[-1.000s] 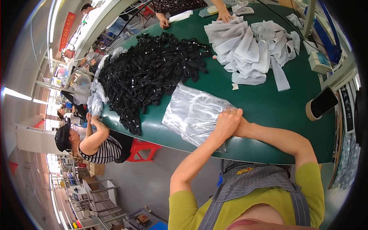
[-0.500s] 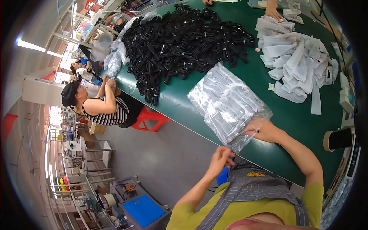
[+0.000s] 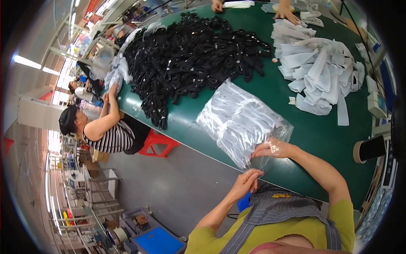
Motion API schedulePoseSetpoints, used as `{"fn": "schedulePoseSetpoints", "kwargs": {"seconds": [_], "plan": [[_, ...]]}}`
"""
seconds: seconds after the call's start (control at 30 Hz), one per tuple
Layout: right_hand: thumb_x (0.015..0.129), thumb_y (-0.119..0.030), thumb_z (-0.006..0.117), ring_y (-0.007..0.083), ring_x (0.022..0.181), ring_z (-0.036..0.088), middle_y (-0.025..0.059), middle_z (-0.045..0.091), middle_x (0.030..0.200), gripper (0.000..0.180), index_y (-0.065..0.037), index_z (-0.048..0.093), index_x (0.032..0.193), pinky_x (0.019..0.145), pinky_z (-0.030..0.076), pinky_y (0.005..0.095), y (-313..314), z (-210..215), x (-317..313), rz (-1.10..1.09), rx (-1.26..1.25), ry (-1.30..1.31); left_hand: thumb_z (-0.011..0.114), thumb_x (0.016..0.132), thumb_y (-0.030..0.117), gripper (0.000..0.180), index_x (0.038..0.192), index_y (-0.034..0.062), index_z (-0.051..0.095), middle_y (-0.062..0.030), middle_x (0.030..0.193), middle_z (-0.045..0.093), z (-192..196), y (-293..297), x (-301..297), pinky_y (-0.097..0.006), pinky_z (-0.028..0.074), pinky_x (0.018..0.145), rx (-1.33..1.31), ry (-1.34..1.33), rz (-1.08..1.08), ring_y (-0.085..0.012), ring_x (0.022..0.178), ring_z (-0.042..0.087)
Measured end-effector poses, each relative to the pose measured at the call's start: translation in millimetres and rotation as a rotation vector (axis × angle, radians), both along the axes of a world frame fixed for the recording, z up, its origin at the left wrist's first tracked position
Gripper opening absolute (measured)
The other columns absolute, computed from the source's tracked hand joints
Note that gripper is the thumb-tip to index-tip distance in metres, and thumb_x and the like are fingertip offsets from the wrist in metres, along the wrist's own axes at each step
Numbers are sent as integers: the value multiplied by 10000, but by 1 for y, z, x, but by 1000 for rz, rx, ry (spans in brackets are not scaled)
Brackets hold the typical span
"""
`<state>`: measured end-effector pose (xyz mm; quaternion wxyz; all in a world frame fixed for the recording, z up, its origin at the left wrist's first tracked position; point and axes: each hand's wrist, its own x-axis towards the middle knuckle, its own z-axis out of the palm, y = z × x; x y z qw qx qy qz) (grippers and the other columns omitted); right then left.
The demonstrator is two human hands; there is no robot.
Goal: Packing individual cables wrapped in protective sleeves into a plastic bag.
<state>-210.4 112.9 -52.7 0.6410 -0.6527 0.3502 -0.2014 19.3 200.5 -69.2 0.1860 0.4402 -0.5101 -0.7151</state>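
Note:
A clear plastic bag [image 3: 241, 120] filled with white pieces lies on the green table [image 3: 325, 139] in front of me. My right hand [image 3: 272, 149] is inside the bag's open near end, under the film. At the table's near edge my left hand [image 3: 246, 182] pinches the bag's loose mouth between its fingers. Beyond the bag a large heap of black bundled cords [image 3: 190, 63] covers the middle of the table.
A pile of white folded pieces [image 3: 317, 67] lies at the far right. A tape roll [image 3: 370, 149] stands near the right edge. A seated person in a striped top [image 3: 103, 131] works at the left beside a red stool [image 3: 158, 142]. Other hands [image 3: 287, 12] rest at the far edge.
My left hand has come up from below the table edge to the bag's mouth. My right hand has slid into the bag opening. The view has shifted slightly.

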Motion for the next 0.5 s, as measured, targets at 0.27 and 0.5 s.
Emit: {"fn": "schedulePoseSetpoints", "kwargs": {"seconds": [0.27,0.5], "plan": [[913,-205,588,227,901,684,113,726,934,226,-19,702,972,816,519,346,-1,-40,-43,-249,-234,-25,497,1012,199,237,1108,24,626,9,571,483,5,10,3,-212,349,454,120,17,129,-64,470,425],[910,-259,622,258,1173,570,182,499,1388,387,-87,542,1248,988,433,354,59,-32,-34,-781,-439,258,512,1003,176,224,1133,39,632,4,598,506,7,13,-1,-197,361,452,91,57,214,-64,483,451]]}}
